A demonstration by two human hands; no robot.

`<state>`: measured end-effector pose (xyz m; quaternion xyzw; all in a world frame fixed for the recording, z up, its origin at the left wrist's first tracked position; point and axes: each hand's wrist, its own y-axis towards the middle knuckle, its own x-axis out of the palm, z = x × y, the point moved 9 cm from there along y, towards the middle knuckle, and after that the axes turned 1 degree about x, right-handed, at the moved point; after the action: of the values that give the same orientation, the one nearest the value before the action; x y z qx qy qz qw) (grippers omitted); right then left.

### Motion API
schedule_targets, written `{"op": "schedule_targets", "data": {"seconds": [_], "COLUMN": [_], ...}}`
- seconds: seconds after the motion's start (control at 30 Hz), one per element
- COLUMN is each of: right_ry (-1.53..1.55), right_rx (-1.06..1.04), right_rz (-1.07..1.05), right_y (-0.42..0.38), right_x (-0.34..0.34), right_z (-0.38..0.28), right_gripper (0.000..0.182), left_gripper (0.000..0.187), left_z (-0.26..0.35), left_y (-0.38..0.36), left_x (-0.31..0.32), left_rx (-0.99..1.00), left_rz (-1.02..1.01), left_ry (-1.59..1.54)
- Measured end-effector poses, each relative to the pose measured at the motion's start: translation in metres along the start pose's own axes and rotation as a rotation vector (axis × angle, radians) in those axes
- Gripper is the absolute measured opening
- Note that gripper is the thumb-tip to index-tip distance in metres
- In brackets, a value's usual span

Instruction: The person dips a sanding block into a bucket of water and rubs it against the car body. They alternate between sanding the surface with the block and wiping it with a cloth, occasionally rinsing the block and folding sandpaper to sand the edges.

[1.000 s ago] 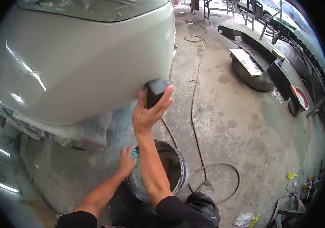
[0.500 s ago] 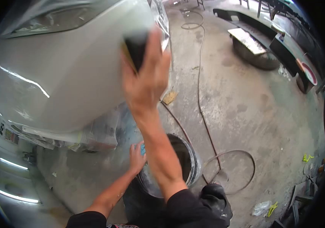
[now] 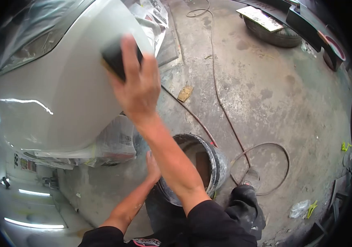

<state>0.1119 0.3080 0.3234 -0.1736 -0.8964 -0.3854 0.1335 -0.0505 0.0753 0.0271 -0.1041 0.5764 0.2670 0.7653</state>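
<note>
My right hand [image 3: 137, 84] is closed round a black block [image 3: 116, 57] with a yellowish-brown edge, held against the grey painted car panel [image 3: 73, 82]. Motion blurs the block and fingertips. Lower down, my left hand [image 3: 153, 166] is beside the rim of a bucket [image 3: 215, 158], partly behind my right forearm; its fingers are mostly hidden. Inside the bucket a brown rectangular shape [image 3: 203, 164] shows. Clear film [image 3: 36, 41] covers the part of the car at the upper left.
A hose [image 3: 221, 103] runs over the concrete floor and loops near my shoe [image 3: 251, 178]. A brown scrap [image 3: 185, 93] lies beyond the bucket. At the upper right are a tyre [image 3: 272, 38] with a white board [image 3: 260, 18] and a dark bumper. A plastic bag [image 3: 299, 209] lies lower right.
My right hand and the block have moved left across the panel. The view has shifted, and the blue item seen at my left hand before is no longer visible.
</note>
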Motion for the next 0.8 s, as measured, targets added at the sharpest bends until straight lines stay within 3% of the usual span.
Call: {"op": "schedule_targets", "data": {"seconds": [0.03, 0.1, 0.17, 0.23, 0.3, 0.4, 0.5, 0.57, 0.6, 0.73, 0.8], "right_ry": [0.022, 0.054, 0.082, 0.055, 0.12, 0.024, 0.04, 0.014, 0.021, -0.006, 0.001], "right_rx": [-0.019, 0.275, 0.478, 0.38, 0.339, 0.086, -0.052, -0.091, -0.068, -0.11, -0.122], "right_rz": [0.067, -0.017, -0.153, -0.063, 0.016, 0.027, 0.114, -0.055, -0.037, 0.092, 0.094], "right_y": [-0.026, -0.1, -0.142, -0.136, -0.131, -0.093, -0.02, 0.038, 0.044, -0.066, -0.079], "right_x": [-0.002, 0.0, -0.015, -0.029, -0.03, -0.011, -0.003, 0.004, 0.003, -0.002, -0.003], "right_z": [0.012, 0.055, 0.074, 0.068, 0.063, 0.04, 0.0, -0.027, -0.031, 0.019, 0.024], "right_gripper": [0.084, 0.082, 0.082, 0.086, 0.086, 0.087, 0.091, 0.09, 0.092, 0.08, 0.077], "left_gripper": [0.047, 0.045, 0.045, 0.045, 0.045, 0.044, 0.044, 0.045, 0.046, 0.052, 0.057], "left_z": [-0.006, -0.074, -0.081, -0.02, -0.001, -0.016, -0.025, -0.028, -0.022, 0.019, -0.022], "left_y": [0.0, -0.014, -0.018, -0.002, 0.001, -0.004, 0.004, -0.014, -0.02, 0.007, 0.003], "left_x": [0.003, 0.048, 0.048, 0.01, -0.002, 0.009, 0.014, 0.015, 0.012, -0.011, 0.019], "left_rx": [-0.031, -0.06, -0.063, -0.031, -0.049, -0.165, -0.111, -0.078, -0.067, 0.041, 0.08], "left_rz": [0.018, 0.052, 0.06, 0.064, 0.032, 0.02, 0.071, 0.061, 0.043, 0.052, -0.001], "left_ry": [-0.007, -0.33, -0.409, -0.256, -0.325, -0.17, -0.077, -0.09, -0.109, -0.211, -0.001]}}
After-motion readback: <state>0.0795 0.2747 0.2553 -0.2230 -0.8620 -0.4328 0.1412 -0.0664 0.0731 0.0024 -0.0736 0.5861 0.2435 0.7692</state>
